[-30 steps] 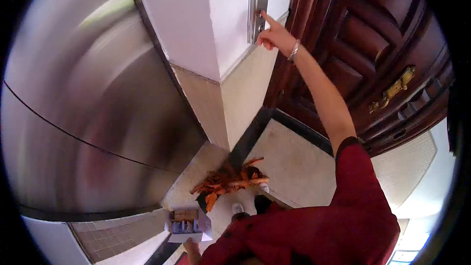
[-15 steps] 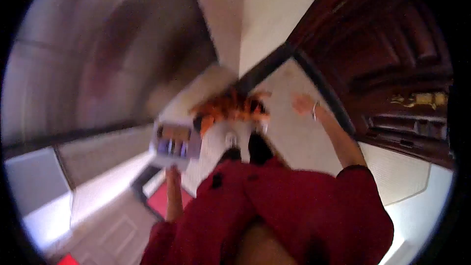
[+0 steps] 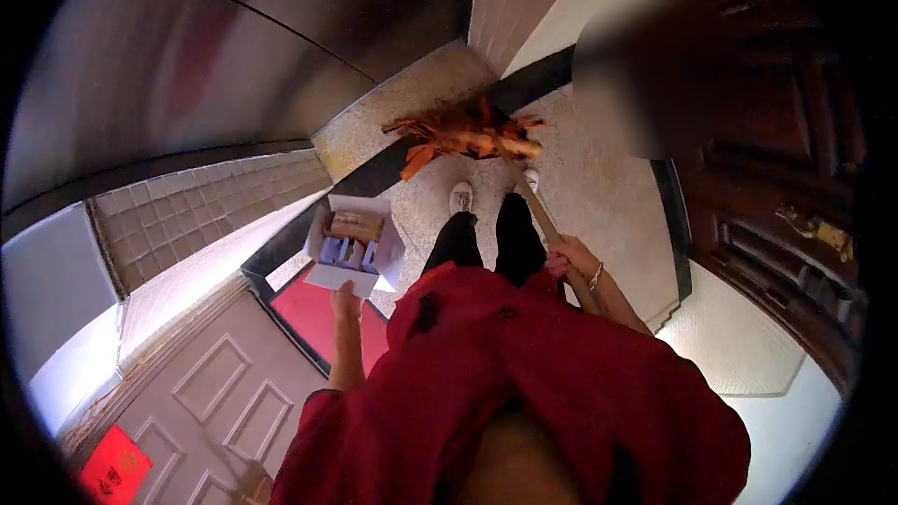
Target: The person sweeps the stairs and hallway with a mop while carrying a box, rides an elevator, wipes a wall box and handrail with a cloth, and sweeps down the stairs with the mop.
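Observation:
At the lower left, my left hand grips the near flap of an open white cardboard box. Inside the box lie a brownish packet and several small bluish-white items that I cannot identify. My right hand is wrapped round a long pale wooden stick, which slants down from beside my body. Its far end meets an orange-brown heap of dry-looking strips on the floor beyond my shoes. I cannot tell whether stick and heap are joined.
A dark carved door with a brass handle rises on the right. Dark shiny panels stand at the upper left. A panelled door and red mat are at the lower left. Speckled floor surrounds my feet.
My right hand, spread and holding nothing before, has come in toward my body and closed on the stick. The box stays in my left hand. My view has shifted and sharpened.

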